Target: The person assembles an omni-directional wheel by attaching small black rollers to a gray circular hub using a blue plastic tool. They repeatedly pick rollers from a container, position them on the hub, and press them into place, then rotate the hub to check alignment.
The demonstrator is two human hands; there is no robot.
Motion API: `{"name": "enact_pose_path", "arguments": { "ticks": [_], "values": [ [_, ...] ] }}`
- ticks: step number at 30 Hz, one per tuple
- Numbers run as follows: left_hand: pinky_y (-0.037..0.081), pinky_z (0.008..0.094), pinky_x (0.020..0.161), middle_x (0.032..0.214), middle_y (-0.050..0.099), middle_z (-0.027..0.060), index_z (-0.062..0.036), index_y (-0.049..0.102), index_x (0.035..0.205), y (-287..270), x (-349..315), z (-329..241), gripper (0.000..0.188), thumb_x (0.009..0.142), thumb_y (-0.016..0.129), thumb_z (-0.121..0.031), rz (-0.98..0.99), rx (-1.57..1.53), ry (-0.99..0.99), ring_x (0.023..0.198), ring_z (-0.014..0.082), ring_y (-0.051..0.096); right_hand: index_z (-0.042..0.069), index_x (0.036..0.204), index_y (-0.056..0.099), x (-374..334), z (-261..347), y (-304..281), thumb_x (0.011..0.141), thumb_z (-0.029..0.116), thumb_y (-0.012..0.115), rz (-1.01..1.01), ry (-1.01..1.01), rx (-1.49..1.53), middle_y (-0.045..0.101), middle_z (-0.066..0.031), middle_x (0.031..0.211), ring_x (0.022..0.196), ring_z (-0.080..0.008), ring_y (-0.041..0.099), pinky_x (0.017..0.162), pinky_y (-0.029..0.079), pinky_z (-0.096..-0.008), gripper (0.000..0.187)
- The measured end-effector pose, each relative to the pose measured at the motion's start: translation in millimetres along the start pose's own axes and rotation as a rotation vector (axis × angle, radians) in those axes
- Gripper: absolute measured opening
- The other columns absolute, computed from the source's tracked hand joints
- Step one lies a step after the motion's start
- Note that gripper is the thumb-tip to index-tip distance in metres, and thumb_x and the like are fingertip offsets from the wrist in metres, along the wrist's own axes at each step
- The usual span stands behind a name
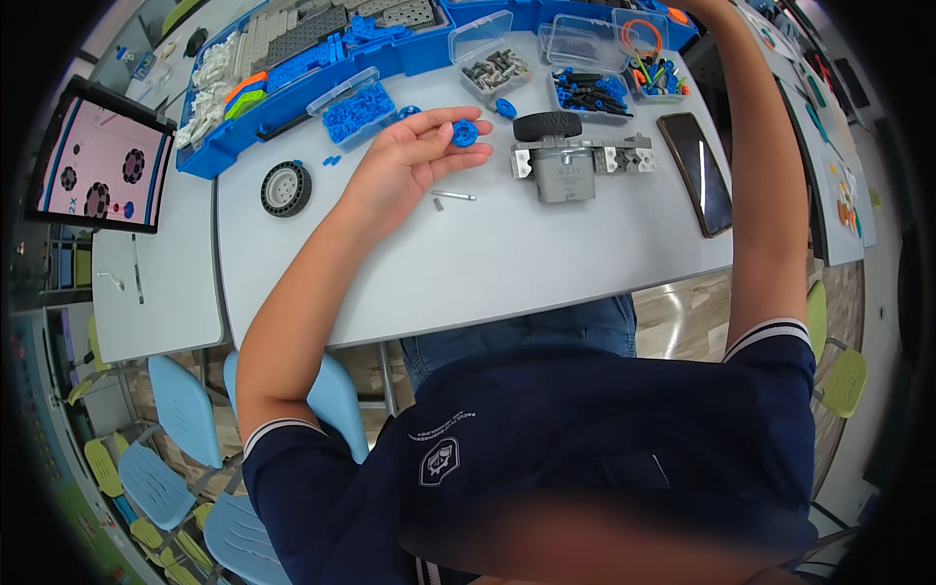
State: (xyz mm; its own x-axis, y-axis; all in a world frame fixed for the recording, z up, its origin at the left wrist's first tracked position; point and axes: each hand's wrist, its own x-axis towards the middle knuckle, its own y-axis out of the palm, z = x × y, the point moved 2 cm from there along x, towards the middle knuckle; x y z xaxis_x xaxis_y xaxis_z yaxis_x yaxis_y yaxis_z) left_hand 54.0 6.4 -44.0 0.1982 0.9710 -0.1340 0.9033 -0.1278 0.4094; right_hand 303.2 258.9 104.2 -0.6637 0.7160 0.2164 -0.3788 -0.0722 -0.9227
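My left hand (414, 151) holds a small round blue wheel piece (464, 134) between thumb and fingers, above the table. Just past its fingertips stands a grey block with a black-tyred wheel (548, 125) and light grey beams (624, 156) attached. Below the hand lie a thin grey axle (454, 195) and a short grey piece (438, 204). Another round blue piece (505, 108) rests beyond the fingers. My right arm stretches far forward; only the edge of my right hand (704, 5) shows at the top, by the blue bin, its fingers cut off.
A large blue parts bin (210, 156) lines the back. Lidded clear boxes hold blue pegs (359, 112), grey connectors (495, 73) and black-and-blue parts (590, 93). A loose wheel (286, 188) lies left, a phone (697, 171) right. A tablet (102, 161) stands far left.
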Motion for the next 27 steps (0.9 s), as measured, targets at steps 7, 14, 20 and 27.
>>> {"name": "enact_pose_path", "arguments": {
  "ticks": [7,14,20,27],
  "values": [
    [0.055,0.0305,0.094,0.117,0.063,0.0151,0.0101,0.054,0.137,-1,-2,-6,0.041,0.106,0.048,-0.016,-0.043,-0.182,-0.042,0.100,0.0216,0.066,0.005,0.126,0.068,-25,36,14,0.096,0.008,0.062,-0.113,-0.163,0.015,0.072,-0.0140,0.116,0.107,-0.0239,0.066,0.093,0.052,-0.0368,0.031],
    [0.045,0.0238,0.066,0.077,0.051,-0.0015,0.0041,0.063,0.125,-27,-13,-45,0.035,0.107,0.055,-0.024,-0.061,-0.257,0.084,0.070,0.0106,0.051,0.011,0.129,0.068,-61,52,42,0.097,0.004,0.057,-0.291,-0.138,0.100,0.074,-0.0080,0.113,0.091,-0.0170,0.069,0.081,0.053,-0.0293,0.035],
    [0.046,0.0288,0.058,0.074,0.060,0.0002,-0.0096,0.071,0.114,-124,-93,-151,0.020,0.102,0.059,-0.021,-0.973,1.034,0.730,0.063,0.0154,0.059,0.009,0.126,0.069,-72,54,51,0.098,0.000,0.056,-0.421,-0.236,0.173,0.073,-0.0100,0.110,0.092,-0.0155,0.067,0.077,0.052,-0.0266,0.032],
    [0.056,0.0380,0.056,0.167,0.025,0.0175,-0.0257,0.044,0.154,-225,-155,-207,0.073,0.086,0.061,-0.004,-1.659,2.308,0.041,0.074,0.0304,0.074,0.006,0.124,0.068,-75,68,52,0.098,-0.001,0.055,-0.396,-0.242,0.157,0.072,-0.0137,0.117,0.106,-0.0264,0.069,0.092,0.053,-0.0329,0.031]
  ]
}}
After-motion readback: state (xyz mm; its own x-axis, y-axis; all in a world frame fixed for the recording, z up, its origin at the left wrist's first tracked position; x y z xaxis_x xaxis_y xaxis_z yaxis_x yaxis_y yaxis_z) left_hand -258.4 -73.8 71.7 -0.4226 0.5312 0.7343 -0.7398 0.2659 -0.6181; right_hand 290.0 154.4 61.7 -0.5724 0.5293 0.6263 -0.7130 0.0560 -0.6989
